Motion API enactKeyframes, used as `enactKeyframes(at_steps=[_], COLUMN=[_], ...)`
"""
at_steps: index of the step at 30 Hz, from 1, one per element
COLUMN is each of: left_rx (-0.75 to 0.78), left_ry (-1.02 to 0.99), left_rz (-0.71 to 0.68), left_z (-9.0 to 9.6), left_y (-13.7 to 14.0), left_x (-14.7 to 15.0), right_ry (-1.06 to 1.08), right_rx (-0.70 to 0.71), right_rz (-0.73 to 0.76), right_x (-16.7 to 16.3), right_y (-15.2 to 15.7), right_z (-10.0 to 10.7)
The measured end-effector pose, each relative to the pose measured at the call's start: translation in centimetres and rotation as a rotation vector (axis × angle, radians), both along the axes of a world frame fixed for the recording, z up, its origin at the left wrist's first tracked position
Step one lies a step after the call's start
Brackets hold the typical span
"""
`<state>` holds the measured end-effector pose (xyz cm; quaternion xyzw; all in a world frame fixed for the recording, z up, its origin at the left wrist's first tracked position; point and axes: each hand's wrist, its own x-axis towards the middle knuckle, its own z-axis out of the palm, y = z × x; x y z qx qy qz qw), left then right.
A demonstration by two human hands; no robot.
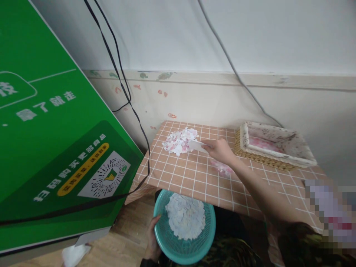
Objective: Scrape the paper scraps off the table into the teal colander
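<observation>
My left hand [152, 237] grips the left rim of a round teal plastic basket [211, 233], which rests on my lap just below the table edge. Many small whitish paper pieces [185, 217] lie inside it. Over the table, my right hand [218, 149] is closed around a flat white strip [198, 145], whose exact kind I cannot make out. The strip's far end touches or overlaps a pile of white and pink paper scraps [178, 142]. Just below my right forearm lies a small clear bag with pink contents [221, 168].
A brown checked cloth covers the table [180, 170]. At its back right stands a cloth-lined wicker basket [280, 163] with something pink inside. Left is a large green cabinet [69, 122], with black cables [111, 57] hanging before it. A white bag [75, 255] lies on the floor.
</observation>
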<state>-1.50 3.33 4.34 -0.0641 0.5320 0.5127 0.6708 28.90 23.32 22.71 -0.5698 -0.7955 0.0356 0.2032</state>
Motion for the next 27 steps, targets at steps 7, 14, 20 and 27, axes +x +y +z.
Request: enactKeyframes(at_steps=[7,14,20,27], left_rx=[0.005,0.012,0.007,0.024], left_ry=[0.028,-0.004,0.038,0.044], left_rz=[0.012,-0.033,-0.001,0.003], left_z=[-0.6,-0.5,-0.4,-0.1], left_y=[0.2,0.2,0.2,0.1], left_x=[0.5,0.4,0.5,0.5], right_ry=[0.022,-0.013,0.004,0.033], right_rx=[-0.026,-0.062,-0.059,-0.088], right_rz=[0.100,0.111,0.122,0.167], right_x=[0.6,0.7,0.7,0.8], right_y=[1.0,1.2,1.1,0.8], right_z=[0.3,0.8,0.8,1.2])
